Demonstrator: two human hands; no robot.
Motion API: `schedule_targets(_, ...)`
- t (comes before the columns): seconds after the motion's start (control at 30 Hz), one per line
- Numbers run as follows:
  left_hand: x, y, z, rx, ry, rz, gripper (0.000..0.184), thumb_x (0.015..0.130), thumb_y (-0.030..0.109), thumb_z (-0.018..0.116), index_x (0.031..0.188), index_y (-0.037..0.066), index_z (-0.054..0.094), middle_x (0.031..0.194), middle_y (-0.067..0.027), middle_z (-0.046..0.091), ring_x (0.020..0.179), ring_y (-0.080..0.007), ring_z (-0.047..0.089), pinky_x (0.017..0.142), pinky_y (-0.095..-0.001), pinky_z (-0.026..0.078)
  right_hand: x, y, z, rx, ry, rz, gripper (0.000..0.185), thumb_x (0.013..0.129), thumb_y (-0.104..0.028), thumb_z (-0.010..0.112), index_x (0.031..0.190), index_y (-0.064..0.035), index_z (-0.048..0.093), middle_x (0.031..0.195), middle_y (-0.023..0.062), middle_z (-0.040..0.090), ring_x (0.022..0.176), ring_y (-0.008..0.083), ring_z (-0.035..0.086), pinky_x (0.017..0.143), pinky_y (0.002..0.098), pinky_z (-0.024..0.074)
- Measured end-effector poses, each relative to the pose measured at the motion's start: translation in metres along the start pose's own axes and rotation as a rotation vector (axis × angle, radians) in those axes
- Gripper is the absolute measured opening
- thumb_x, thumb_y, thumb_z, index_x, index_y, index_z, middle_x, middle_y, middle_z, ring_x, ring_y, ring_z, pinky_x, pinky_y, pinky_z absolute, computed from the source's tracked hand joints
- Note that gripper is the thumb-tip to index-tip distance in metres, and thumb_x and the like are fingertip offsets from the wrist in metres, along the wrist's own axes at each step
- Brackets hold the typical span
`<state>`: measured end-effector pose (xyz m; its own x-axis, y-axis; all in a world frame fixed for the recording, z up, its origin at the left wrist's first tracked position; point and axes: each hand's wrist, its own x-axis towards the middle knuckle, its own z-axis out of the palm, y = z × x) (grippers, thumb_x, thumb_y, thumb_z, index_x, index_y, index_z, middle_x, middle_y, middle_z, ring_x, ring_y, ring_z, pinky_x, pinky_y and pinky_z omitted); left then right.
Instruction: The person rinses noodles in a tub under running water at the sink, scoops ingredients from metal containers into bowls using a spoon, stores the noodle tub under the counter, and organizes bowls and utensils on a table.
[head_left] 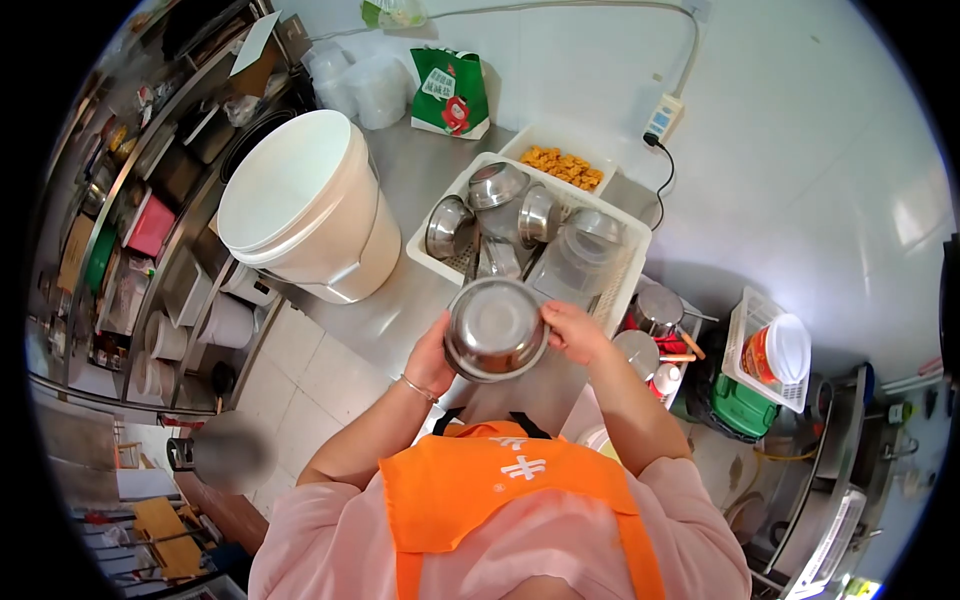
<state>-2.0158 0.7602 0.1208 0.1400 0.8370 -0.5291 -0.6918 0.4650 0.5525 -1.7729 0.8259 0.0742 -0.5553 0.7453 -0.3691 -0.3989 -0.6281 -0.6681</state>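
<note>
A round stainless steel bowl (497, 325) is held between my two hands, its base turned up toward me. My left hand (430, 358) grips its left rim, and my right hand (574, 332) has the right rim between thumb and fingers. Just beyond the bowl is a white plastic basket (628, 262). Inside it lie several steel bowls, among them one bowl (450, 227) on its side and another bowl (498, 186) upside down. A clear plastic container (575, 262) also sits in the basket.
A large white bucket (300, 215) stands left on the steel table (375, 325). Behind the basket is a tray of orange-brown food pieces (562, 167). A green bag (450, 95) leans at the wall. Pots (658, 308) stand right; shelves (150, 220) line the left.
</note>
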Motion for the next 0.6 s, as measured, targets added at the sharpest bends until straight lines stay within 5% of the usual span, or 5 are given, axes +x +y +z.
schedule_targets(0.1, -0.002, 0.003, -0.01, 0.071, 0.037, 0.055, 0.028, 0.094, 0.025, 0.046, 0.109, 0.002, 0.051, 0.104, -0.0094, 0.059, 0.093, -0.0204, 0.058, 0.087, -0.0354, 0.047, 0.01, -0.009, 0.015, -0.873, 0.262, -0.067, 0.034, 0.089, -0.035, 0.053, 0.094, -0.0016, 0.058, 0.076, 0.004, 0.061, 0.053, 0.0104, 0.052, 0.049, 0.0257, 0.042)
schedule_targets(0.33, -0.067, 0.042, 0.001, 0.335, 0.149, 0.329, 0.017, 0.093, 0.019, 0.049, 0.1, 0.004, 0.05, 0.087, -0.003, 0.057, 0.079, -0.0126, 0.057, 0.07, -0.0245, 0.047, 0.064, 0.01, 0.03, -1.357, 0.567, -0.508, 0.038, 0.08, -0.036, 0.062, 0.099, -0.0037, 0.055, 0.091, 0.0133, 0.063, 0.087, 0.0303, 0.061, 0.074, 0.0401, 0.0478)
schedule_targets(0.47, -0.124, 0.076, -0.005, 0.586, 0.125, 0.475, 0.014, 0.094, 0.016, 0.048, 0.1, 0.004, 0.05, 0.083, 0.0001, 0.056, 0.075, -0.0093, 0.054, 0.069, -0.023, 0.045, 0.086, 0.011, 0.06, -1.47, 0.524, -0.356, 0.032, 0.081, -0.033, 0.06, 0.094, -0.0042, 0.054, 0.092, 0.014, 0.062, 0.087, 0.0315, 0.06, 0.073, 0.0432, 0.0474)
schedule_targets(0.53, -0.141, 0.084, -0.011, 1.085, 0.089, 0.793, 0.01, 0.091, 0.013, 0.053, 0.095, 0.004, 0.052, 0.079, -0.0018, 0.056, 0.071, -0.0108, 0.054, 0.066, -0.0237, 0.044, 0.1, 0.018, 0.059, -1.679, 0.473, -0.358, 0.026, 0.083, -0.03, 0.055, 0.088, -0.0044, 0.054, 0.09, 0.0146, 0.062, 0.084, 0.033, 0.06, 0.071, 0.045, 0.0473)
schedule_targets(0.6, -0.147, 0.087, -0.022, 1.399, 0.186, 0.818, 0.007, 0.083, 0.007, 0.06, 0.088, 0.004, 0.055, 0.074, -0.0059, 0.056, 0.068, -0.0177, 0.056, 0.064, -0.0295, 0.044, 0.111, 0.025, 0.057, -1.719, 0.461, -0.274, 0.022, 0.083, -0.027, 0.052, 0.087, -0.0055, 0.055, 0.089, 0.0146, 0.063, 0.082, 0.0341, 0.06, 0.07, 0.0459, 0.0476)
